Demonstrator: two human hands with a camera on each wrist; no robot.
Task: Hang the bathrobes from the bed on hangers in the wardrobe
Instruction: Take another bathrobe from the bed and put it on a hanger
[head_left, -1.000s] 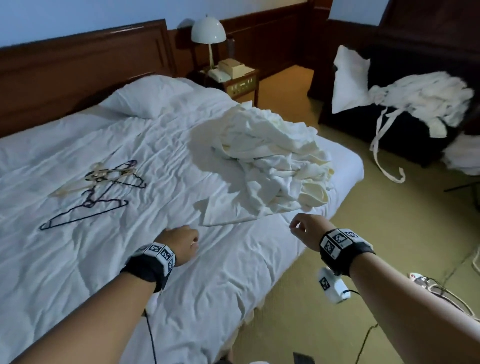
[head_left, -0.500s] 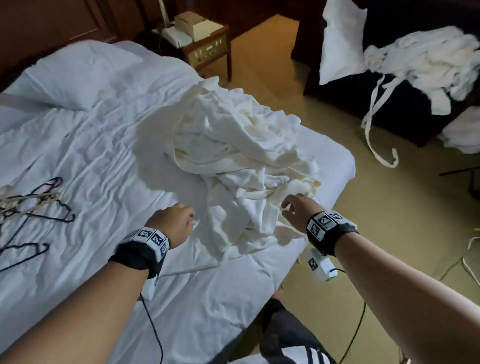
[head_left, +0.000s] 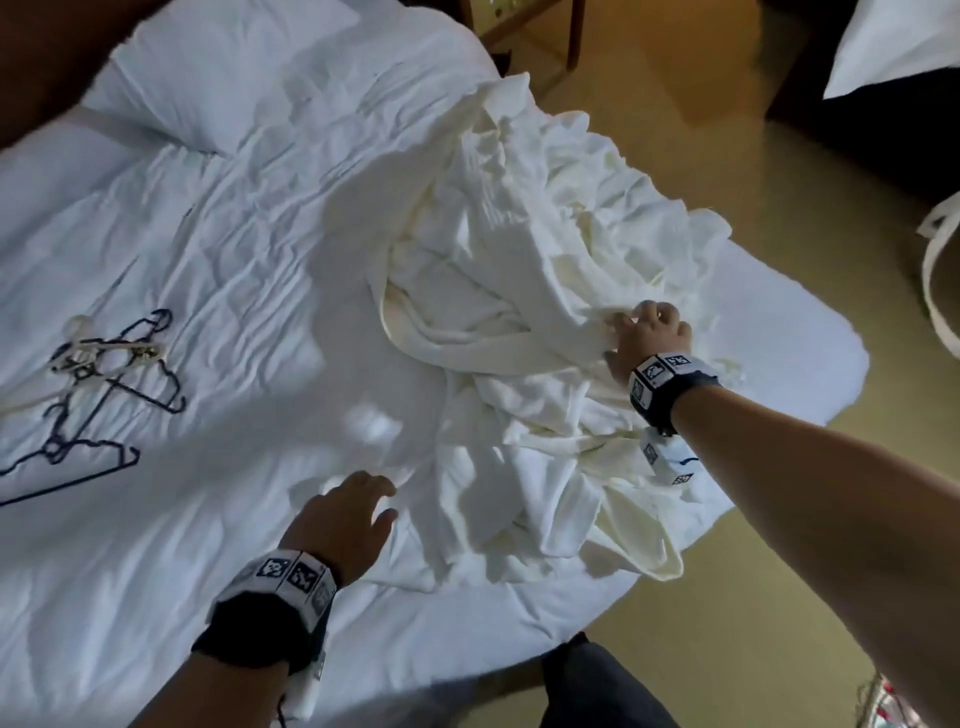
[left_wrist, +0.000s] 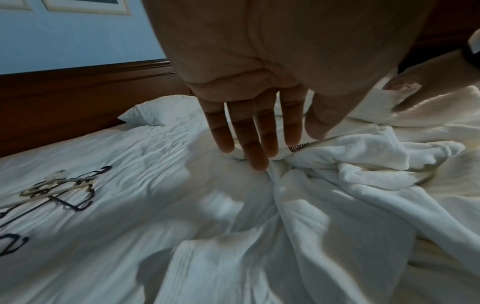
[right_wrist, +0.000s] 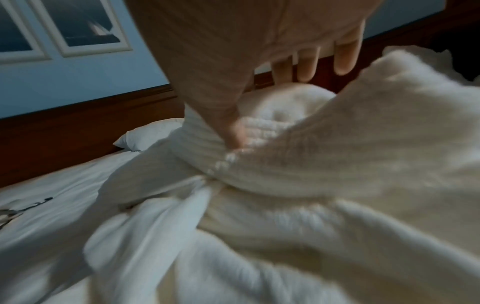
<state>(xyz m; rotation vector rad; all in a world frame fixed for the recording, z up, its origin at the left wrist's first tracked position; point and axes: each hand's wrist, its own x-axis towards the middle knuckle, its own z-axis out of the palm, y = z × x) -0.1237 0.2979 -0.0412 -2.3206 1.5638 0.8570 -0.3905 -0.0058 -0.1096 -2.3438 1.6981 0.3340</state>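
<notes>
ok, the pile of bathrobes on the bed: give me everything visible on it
The pile of bathrobes is a crumpled cream-white heap, textured like ribbed or waffle cloth in the right wrist view. It lies on the white bedding toward the bed's right edge; a fold hangs over that edge. How many robes cannot be told. The right hand rests on top with its thumb pressed into a fold. The left hand, fingers straight, is at the pile's near left hem. The hangers lie apart to the left.

bare sheet (head_left: 218, 291), hangers (head_left: 104, 364) leftward
</notes>
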